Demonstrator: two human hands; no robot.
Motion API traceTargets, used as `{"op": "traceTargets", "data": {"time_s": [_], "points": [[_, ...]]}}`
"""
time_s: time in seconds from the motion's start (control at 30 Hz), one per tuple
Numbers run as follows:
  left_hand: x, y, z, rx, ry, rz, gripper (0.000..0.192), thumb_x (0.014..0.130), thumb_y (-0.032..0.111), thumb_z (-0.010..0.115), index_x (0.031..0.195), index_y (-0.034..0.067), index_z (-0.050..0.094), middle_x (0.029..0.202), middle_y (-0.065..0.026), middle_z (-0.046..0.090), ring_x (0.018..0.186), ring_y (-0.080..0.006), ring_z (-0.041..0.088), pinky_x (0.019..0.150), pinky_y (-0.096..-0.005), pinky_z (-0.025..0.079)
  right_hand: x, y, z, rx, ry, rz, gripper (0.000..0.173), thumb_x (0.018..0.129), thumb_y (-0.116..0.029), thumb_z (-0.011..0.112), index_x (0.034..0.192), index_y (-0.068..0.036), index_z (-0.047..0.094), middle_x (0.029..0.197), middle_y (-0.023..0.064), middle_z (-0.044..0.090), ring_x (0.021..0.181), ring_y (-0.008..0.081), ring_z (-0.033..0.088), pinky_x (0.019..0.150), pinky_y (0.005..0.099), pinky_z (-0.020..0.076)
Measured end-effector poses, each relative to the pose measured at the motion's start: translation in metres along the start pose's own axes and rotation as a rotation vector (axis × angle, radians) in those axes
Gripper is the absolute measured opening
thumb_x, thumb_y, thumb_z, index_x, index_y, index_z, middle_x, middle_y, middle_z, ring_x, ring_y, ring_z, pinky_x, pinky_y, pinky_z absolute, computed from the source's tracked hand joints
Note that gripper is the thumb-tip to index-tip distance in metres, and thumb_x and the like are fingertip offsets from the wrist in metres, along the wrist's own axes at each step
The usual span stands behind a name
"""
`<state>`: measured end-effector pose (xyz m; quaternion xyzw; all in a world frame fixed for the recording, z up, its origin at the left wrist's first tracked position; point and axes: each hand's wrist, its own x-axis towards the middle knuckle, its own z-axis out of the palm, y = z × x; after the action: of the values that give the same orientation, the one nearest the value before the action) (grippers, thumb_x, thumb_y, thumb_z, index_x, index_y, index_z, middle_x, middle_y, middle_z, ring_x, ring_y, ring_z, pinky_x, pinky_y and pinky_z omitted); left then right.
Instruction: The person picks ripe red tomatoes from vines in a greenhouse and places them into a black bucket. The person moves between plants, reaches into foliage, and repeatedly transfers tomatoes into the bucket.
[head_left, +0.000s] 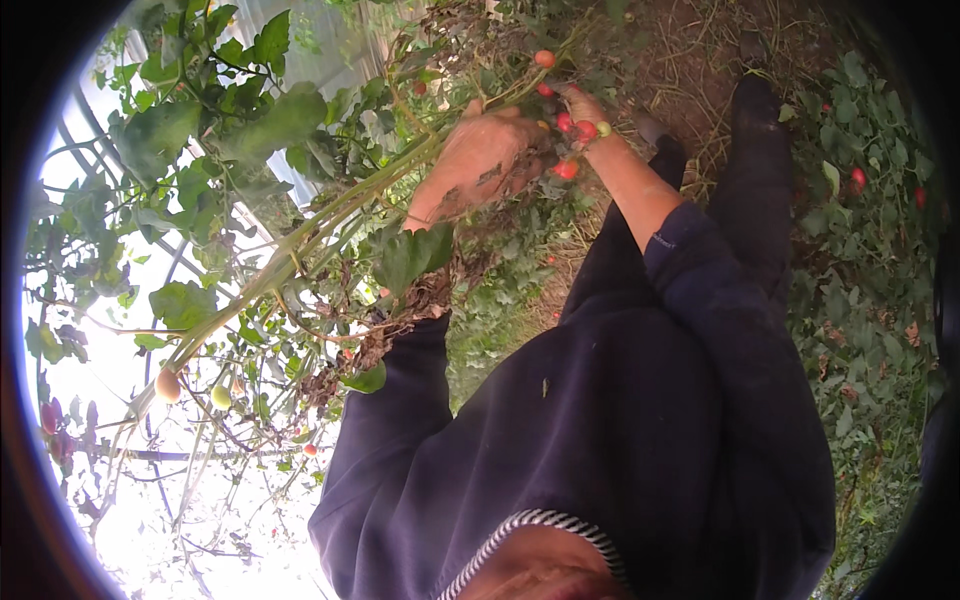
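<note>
My left hand (484, 161) is among the tomato vines, its back towards the view, beside a bundle of long green stems (300, 240); dry leaves partly cover it and its fingertips are hidden. To its right, my right hand (586, 109) reaches into the plant, with its fingers close to a red tomato (545, 88). Several more red tomatoes (585, 131) and a small yellow-green one (604, 129) hang in front of this hand and wrist. An orange-red tomato (544, 58) hangs just above. Whether either hand grips anything is not clear.
Leafy vines (180, 300) fill the left side, with an orange tomato (168, 385) and a green one (220, 397) low on them. Another row of tomato plants (840, 225) runs along the right. Brown soil with dry stalks (690, 75) lies around my feet.
</note>
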<state>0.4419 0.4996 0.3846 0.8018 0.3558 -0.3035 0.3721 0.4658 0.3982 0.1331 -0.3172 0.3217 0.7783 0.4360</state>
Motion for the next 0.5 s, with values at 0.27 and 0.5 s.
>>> {"op": "traceTargets", "data": {"time_s": [0.27,0.5], "points": [[0.001,0.0,-0.001,-0.023,-0.014,0.024,0.019,0.073,0.009,0.065,0.092,0.012,0.066,0.082,-0.0075,0.061,0.086,-0.0281,0.062,0.089,-0.0515,0.044,-0.029,-0.011,0.019,0.02,0.027,0.076,0.026,0.087,-0.019,0.07,0.106,-0.002,0.067,0.082,0.007,0.068,0.063,0.0147,0.063,0.048,0.0256,0.0471],[0.002,0.007,-0.001,0.004,0.079,0.082,0.022,0.07,0.007,0.066,0.091,0.012,0.066,0.08,-0.0069,0.061,0.08,-0.0272,0.061,0.083,-0.0441,0.042,-0.032,-0.018,0.018,-0.246,0.005,-0.02,0.024,0.082,-0.022,0.076,0.09,-0.001,0.069,0.075,0.0076,0.067,0.06,0.0144,0.062,0.048,0.0281,0.0449]]}}
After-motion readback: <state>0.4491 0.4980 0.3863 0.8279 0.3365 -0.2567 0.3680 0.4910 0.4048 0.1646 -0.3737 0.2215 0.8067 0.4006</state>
